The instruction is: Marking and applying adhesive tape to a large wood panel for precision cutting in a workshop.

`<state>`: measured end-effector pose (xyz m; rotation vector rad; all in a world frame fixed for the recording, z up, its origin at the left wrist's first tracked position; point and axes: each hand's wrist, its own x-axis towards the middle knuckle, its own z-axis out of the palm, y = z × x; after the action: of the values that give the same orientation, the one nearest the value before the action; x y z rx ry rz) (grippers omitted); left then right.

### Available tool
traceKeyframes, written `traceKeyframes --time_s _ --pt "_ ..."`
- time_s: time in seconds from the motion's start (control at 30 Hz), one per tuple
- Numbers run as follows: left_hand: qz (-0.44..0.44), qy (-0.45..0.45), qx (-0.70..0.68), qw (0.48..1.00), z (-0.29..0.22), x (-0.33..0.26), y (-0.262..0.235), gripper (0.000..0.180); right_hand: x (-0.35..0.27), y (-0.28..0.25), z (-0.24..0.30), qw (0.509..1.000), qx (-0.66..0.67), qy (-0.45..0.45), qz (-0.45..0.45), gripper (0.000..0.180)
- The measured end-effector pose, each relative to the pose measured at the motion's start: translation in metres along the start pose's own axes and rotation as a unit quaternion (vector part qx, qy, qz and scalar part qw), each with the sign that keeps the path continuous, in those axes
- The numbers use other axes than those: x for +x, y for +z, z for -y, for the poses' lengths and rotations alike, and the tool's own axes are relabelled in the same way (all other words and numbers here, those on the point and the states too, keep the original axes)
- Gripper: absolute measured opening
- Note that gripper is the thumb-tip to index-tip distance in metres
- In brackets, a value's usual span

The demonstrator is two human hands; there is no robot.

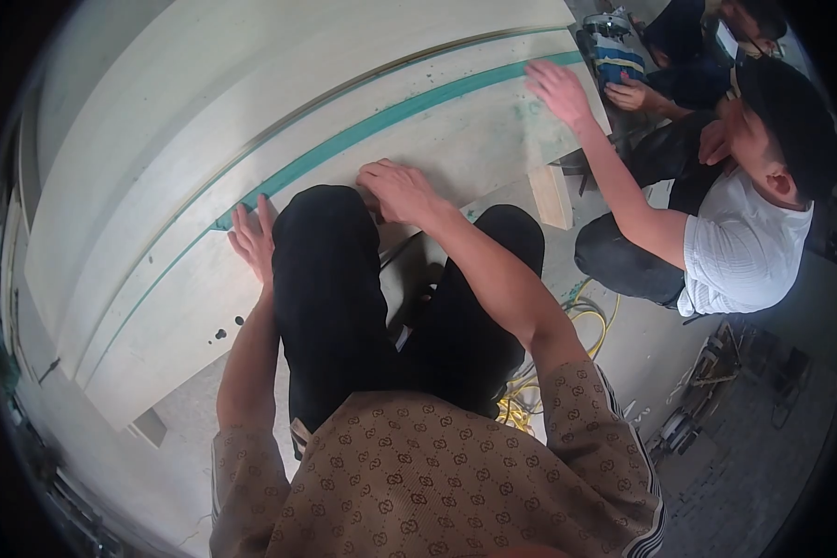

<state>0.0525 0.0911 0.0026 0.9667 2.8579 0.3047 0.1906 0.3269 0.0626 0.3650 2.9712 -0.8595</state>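
Note:
A long teal-green strip [372, 130] lies along a large pale board [456, 139] in front of me. My left hand [251, 242] rests on the board with its fingers stretched out, the fingertips touching the strip's left end. Close to my knee, my right hand [402, 193] is at the board's near edge with its fingers curled in. Whatever those fingers hold, if anything, is hidden. A co-worker's hand [558, 91] reaches onto the strip near its right end, fingers spread.
A dark narrow groove [344, 88] runs beyond the strip. Wooden supports [551, 197] show under the board. Yellow cable [521, 405] lies coiled on the floor by my right leg. Two people crouch at the right; one has a hand on a blue cylindrical container [617, 58].

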Motion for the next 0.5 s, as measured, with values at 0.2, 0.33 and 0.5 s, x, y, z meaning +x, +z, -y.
traceKeyframes --time_s 0.2,0.33,0.5 --pt "0.002 -0.006 -0.007 1.000 -0.002 0.000 -0.003 0.076 0.001 0.000 0.000 1.000 0.003 0.006 0.011 0.025" --pt "0.006 -0.005 -0.010 1.000 -0.005 0.001 0.000 0.076 -0.001 -0.002 -0.003 1.000 0.003 0.015 0.015 0.026" --pt "-0.034 0.002 0.022 0.999 0.002 -0.001 0.001 0.075 0.003 -0.006 -0.012 0.996 0.053 0.069 0.030 0.039"
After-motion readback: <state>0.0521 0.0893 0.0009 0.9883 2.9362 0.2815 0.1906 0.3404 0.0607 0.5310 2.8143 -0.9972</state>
